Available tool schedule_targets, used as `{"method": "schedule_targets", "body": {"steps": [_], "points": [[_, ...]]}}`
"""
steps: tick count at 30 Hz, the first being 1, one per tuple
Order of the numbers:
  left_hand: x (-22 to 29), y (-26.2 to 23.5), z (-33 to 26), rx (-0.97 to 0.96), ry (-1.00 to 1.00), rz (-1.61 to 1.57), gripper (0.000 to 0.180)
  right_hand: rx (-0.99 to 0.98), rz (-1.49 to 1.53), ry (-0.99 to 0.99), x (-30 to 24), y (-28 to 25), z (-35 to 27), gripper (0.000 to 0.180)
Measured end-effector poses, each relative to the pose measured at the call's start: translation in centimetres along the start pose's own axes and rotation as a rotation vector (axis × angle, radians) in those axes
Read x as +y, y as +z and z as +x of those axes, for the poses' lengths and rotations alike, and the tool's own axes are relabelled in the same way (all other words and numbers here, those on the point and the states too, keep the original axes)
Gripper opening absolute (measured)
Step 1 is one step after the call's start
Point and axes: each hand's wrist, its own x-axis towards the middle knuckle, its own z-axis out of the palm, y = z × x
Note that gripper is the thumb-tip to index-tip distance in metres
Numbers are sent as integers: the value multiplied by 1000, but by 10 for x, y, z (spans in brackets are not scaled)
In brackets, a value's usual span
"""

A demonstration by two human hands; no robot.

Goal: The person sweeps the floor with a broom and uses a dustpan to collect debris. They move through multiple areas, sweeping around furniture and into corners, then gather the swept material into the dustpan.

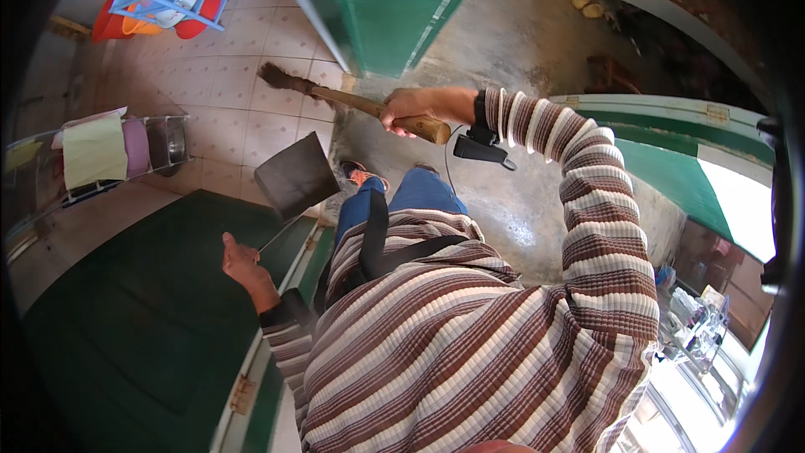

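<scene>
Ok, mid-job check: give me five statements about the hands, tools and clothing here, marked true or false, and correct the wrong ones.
1. The right hand grips the broom by its wooden handle. True.
2. The broom's head is over bare concrete. False: its bristles are over the tiled floor.
3. The left hand holds the dustpan by a thin handle. True.
4. The person's top is plain blue. False: the sweater is striped brown and cream.
5. A shoe with orange on it shows to the right of the dustpan. True.
</scene>
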Motion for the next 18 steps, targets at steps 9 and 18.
{"method": "schedule_targets", "body": {"steps": [9, 18], "points": [[17, 14, 139, 42, -167, -20, 44, -140, 569, 25, -118, 28, 109, 16], [55, 52, 290, 134, -178, 16, 42, -53, 495, -2, -242, 45, 238, 11]]}}
